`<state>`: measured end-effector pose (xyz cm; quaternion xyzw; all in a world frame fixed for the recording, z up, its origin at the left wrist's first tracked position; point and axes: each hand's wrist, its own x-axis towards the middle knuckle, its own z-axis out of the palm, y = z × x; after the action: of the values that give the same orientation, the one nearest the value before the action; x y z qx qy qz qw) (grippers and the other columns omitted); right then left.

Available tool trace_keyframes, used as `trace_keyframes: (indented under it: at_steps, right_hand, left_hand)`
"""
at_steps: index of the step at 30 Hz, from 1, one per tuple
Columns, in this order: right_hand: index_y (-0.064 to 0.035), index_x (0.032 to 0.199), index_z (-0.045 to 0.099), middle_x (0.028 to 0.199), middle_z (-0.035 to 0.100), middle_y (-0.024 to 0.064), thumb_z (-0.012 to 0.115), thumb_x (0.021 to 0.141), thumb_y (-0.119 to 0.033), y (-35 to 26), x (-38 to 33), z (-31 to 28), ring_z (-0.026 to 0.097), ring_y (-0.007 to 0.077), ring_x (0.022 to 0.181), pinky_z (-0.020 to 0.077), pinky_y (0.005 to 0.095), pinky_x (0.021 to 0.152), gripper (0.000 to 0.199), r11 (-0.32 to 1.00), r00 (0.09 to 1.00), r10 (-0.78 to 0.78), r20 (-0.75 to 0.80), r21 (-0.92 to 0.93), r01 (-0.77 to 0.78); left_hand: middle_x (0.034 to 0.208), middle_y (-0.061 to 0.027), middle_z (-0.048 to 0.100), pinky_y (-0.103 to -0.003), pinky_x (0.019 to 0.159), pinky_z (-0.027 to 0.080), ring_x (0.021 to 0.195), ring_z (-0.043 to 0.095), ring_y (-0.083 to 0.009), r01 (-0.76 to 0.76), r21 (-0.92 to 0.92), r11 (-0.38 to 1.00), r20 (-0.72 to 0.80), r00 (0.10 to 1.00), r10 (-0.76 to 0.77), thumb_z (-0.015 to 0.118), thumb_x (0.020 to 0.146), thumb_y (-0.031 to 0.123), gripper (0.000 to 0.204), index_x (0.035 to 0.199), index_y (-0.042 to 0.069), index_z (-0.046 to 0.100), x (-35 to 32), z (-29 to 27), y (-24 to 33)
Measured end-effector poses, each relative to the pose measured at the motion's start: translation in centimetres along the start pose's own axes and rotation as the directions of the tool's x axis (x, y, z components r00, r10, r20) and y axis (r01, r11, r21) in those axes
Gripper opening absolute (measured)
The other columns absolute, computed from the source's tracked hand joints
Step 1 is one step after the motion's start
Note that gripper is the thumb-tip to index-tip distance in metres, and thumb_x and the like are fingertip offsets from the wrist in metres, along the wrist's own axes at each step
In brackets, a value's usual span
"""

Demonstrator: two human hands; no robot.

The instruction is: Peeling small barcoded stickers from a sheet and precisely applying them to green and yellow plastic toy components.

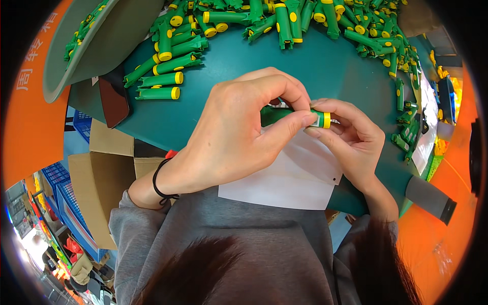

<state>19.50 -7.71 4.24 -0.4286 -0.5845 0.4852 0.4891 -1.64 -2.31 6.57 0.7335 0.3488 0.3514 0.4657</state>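
Teal tabletop heaped with green toys — both hands, left and right, pinch one green tube over white paper — fingers closed, steadying its label.

Two hands, one white sheet, dozens of green tubes.

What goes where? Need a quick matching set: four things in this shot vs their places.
Things:
1. green toy with yellow cap
2. white sheet
3. pile of green toys
4. black hair band

Places:
A. far side of the table
B. on the left wrist
C. pinched between both hands
D. flat on the table under the hands

Pairs: 1-C, 2-D, 3-A, 4-B
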Motion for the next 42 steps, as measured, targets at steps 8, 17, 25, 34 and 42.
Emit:
trace_keyframes:
  at_steps: [8, 17, 25, 34, 42]
  right_hand:
    - [0.0065, 0.121, 0.063, 0.122, 0.064, 0.0158, 0.072, 0.084, 0.012, -0.6, -0.3, 0.2, 0.064, 0.0236, 0.114, 0.0554, 0.0361, 0.099, 0.039, 0.995, 0.995, 0.103, -0.001, 0.003, -0.103]
    - [0.0065, 0.121, 0.063, 0.120, 0.066, 0.0174, 0.072, 0.083, 0.013, -0.2, -0.3, 0.0, 0.065, 0.0268, 0.113, 0.0542, 0.0379, 0.099, 0.039, 0.999, 0.999, 0.047, 0.004, 0.020, -0.047]
    - [0.0042, 0.117, 0.067, 0.120, 0.065, 0.0154, 0.080, 0.078, 0.004, 0.8, 0.3, -1.2, 0.059, 0.0261, 0.113, 0.0456, 0.0401, 0.102, 0.041, 0.976, 0.990, -0.105, 0.096, -0.182, 0.121]
    - [0.0027, 0.151, 0.033, 0.149, 0.043, 0.0207, 0.008, 0.100, -0.066, 0.1, 2.6, 1.6, 0.037, 0.0294, 0.140, 0.0187, 0.0432, 0.119, 0.089, 0.976, 0.998, 0.045, 0.041, 0.210, -0.053]
    - [0.0038, 0.154, 0.025, 0.148, 0.044, 0.0209, -0.007, 0.098, -0.066, 0.2, 1.9, 1.5, 0.038, 0.0300, 0.140, 0.0155, 0.0435, 0.121, 0.095, 0.970, 0.989, 0.074, 0.126, 0.222, -0.101]
  left_hand:
    - [0.096, -0.0078, 0.071, -0.027, 0.080, 0.050, 0.087, 0.064, -0.0130, 0.011, -0.066, 0.998, -0.032, 0.999, -0.013, 0.079, 0.080, 0.001, 0.012, 0.088, 0.002, 0.070, -0.3, 0.3, -0.2]
    - [0.093, -0.0053, 0.071, -0.025, 0.080, 0.050, 0.085, 0.063, -0.0097, 0.160, -0.260, 0.952, -0.009, 0.986, -0.168, 0.078, 0.087, 0.010, 0.014, 0.090, 0.001, 0.069, 0.0, 0.3, -0.2]
    - [0.085, -0.0013, 0.071, -0.024, 0.074, 0.050, 0.086, 0.065, -0.0077, 0.445, -0.232, 0.865, 0.415, 0.849, -0.326, 0.065, 0.100, 0.017, 0.016, 0.101, 0.002, 0.070, 0.9, -0.7, -0.7]
    - [0.102, -0.0172, 0.063, -0.042, 0.080, 0.051, 0.093, 0.062, -0.0385, -0.071, -0.084, 0.994, 0.348, 0.932, 0.096, 0.063, 0.091, 0.002, 0.038, 0.129, 0.003, 0.059, -0.9, 3.0, -0.8]
    - [0.093, -0.0140, 0.068, -0.035, 0.073, 0.052, 0.085, 0.068, -0.0284, -0.046, -0.073, 0.996, 0.322, 0.944, 0.067, 0.066, 0.092, 0.005, 0.024, 0.116, 0.001, 0.066, -0.4, 4.3, -0.4]
